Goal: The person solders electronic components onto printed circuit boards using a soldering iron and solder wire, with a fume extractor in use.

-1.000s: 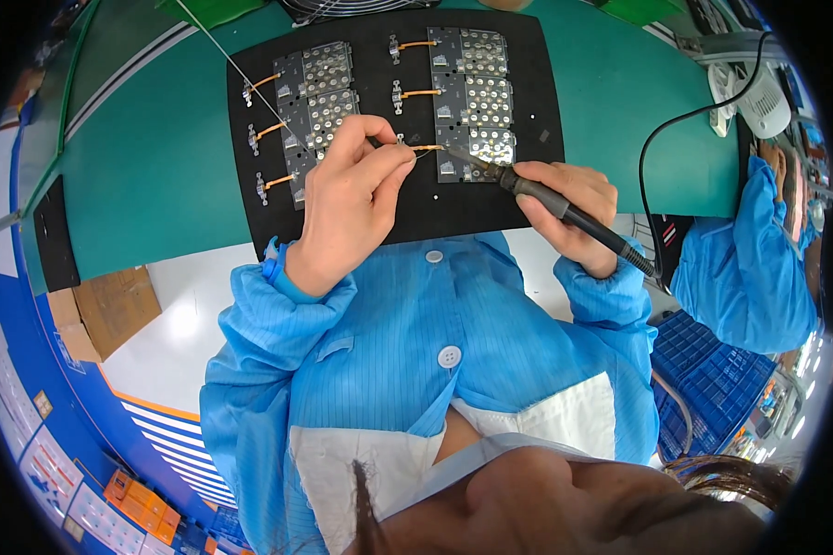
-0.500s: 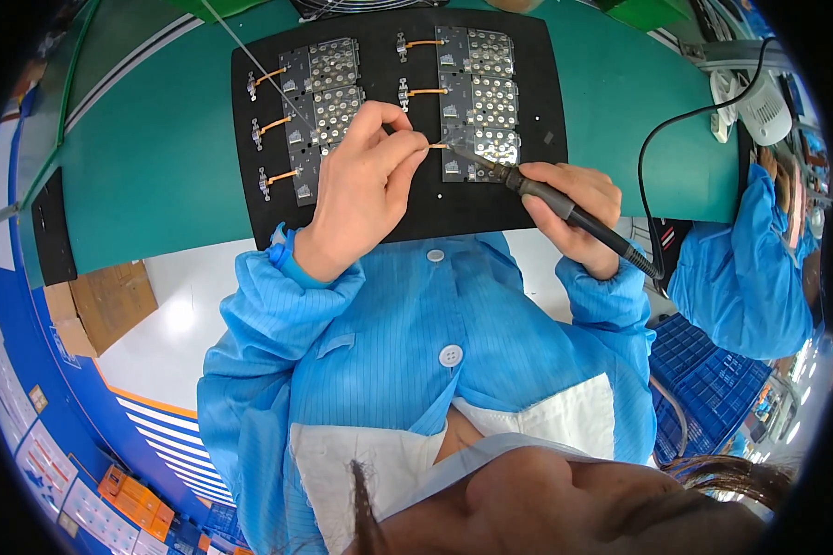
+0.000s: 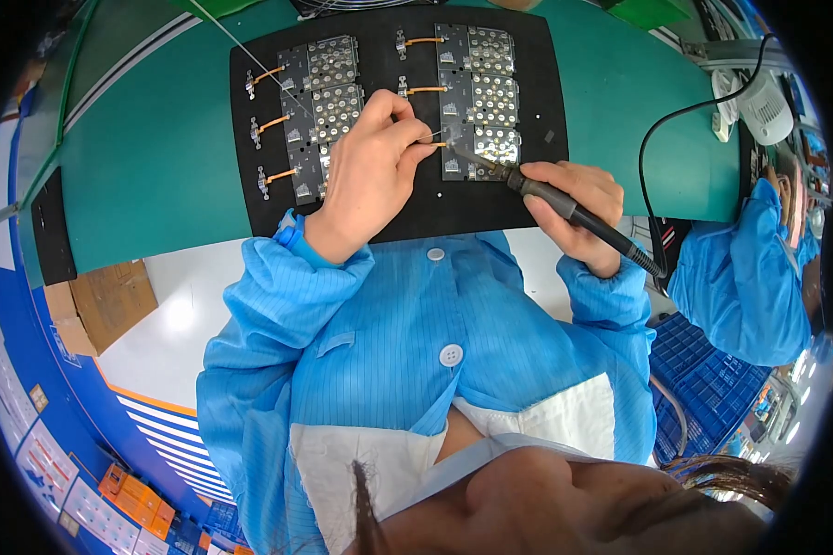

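Observation:
My right hand [image 3: 578,208] grips a soldering iron [image 3: 555,199], its tip resting near the left edge of the lowest circuit board [image 3: 463,166] in the right column. A thin smoke-like haze shows around the tip. At that same board my left hand [image 3: 366,171] is closed in a pinch on a thin solder wire [image 3: 287,91], whose end pokes out toward the iron's tip. A short orange lead [image 3: 439,144] runs from beneath those fingertips to the board. Whether the fingers also hold the lead's far end is hidden.
Several similar boards [image 3: 335,106] with orange leads and small metal connectors [image 3: 256,132] lie in two columns on a black mat [image 3: 407,208] over a green table [image 3: 611,102]. The iron's black cable [image 3: 643,166] loops right. Another person in blue [image 3: 740,277] sits at the right.
My left hand has shifted slightly right, and the solder wire's end now shows between its fingers and the iron's tip. The right hand and iron have hardly moved.

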The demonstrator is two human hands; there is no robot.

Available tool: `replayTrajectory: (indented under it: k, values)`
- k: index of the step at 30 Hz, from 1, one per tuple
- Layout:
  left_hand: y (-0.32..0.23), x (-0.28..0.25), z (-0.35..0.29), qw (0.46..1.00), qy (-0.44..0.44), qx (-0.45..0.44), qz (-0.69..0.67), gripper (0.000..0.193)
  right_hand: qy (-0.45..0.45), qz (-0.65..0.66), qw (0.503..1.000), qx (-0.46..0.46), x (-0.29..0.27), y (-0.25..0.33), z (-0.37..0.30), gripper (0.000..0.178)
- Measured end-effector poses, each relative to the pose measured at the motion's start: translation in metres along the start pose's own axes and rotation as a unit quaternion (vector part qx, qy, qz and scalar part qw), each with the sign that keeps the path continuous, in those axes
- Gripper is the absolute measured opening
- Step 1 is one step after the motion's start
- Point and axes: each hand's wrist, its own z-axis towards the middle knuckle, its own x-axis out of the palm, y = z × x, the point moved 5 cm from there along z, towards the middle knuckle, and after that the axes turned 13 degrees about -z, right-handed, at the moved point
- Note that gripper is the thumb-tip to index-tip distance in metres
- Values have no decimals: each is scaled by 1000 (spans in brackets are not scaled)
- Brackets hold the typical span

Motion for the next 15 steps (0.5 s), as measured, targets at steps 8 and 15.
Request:
replayTrajectory:
  k: [8,15]
  values:
    - [2,-2,1,999,-22,-7,-37,8,-3,-3,1000,0,-1,-1,2,25]
    - [-1,-2,1,999,-18,-7,-38,8,-7,5,1000,-5,-2,1,0,25]
